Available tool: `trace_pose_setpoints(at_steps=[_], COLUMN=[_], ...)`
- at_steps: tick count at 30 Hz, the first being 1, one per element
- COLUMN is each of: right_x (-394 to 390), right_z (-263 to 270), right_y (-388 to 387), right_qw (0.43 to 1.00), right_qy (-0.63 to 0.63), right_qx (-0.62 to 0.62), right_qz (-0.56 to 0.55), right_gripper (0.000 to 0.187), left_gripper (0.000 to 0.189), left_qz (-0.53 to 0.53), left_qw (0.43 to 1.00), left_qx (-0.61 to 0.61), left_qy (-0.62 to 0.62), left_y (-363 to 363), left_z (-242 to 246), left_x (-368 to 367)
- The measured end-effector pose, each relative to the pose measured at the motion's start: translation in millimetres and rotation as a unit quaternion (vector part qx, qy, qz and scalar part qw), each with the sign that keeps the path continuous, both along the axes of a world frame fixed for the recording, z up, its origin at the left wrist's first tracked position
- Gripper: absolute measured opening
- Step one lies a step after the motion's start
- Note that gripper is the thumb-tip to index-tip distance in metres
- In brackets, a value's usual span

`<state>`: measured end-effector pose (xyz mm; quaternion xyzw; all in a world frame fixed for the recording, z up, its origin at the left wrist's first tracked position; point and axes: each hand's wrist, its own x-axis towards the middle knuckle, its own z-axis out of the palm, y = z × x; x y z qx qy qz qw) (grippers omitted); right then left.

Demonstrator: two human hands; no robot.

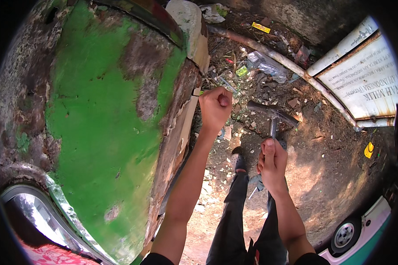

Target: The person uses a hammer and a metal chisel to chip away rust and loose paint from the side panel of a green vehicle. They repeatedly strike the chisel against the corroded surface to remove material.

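Note:
My left hand (215,111) is closed around a tool with a round reddish-brown handle end (223,100); the rest of the tool is hidden. This hand is by the edge of an old car's green body panel (96,112). Along that edge, thick layers of filler and paint (175,127) are broken and peeling, with brown showing. In my right hand (273,162) is a hammer (273,114), gripped by its metal shaft with its dark head upward. The hammer head is to the right of my left hand, apart from the car.
Paint chips and litter cover the dirt ground (305,172). A rusty pipe (262,46) crosses the far side, beside a white metal sign (368,82) bearing writing. A curved car window (36,215) is at lower left. Another vehicle's wheel (345,235) shows at lower right.

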<state>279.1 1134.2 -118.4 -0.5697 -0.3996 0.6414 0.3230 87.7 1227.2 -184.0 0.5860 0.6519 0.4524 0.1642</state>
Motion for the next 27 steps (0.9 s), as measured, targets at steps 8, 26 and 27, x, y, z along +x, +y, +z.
trace_pose_setpoints(at_steps=[8,26,27], right_x=[-14.3,-36.3,-35.5], right_z=[41.7,31.2,25.6], right_y=[37.2,88.1,84.9], right_qw=[0.974,0.946,0.949], right_qy=[-0.118,-0.177,-0.162], right_qx=[0.162,0.200,0.217], right_qz=[0.105,0.185,0.162], right_gripper=[0.041,0.043,0.046], left_gripper=[0.017,0.028,0.028], left_qz=[0.030,0.089,0.097], left_qw=[0.999,0.995,0.993], left_qx=[-0.024,-0.011,-0.018], left_qy=[-0.033,-0.050,-0.058], left_y=[9.8,17.3,20.2], left_z=[4.8,2.4,3.2], left_x=[-13.9,-22.0,-19.5])
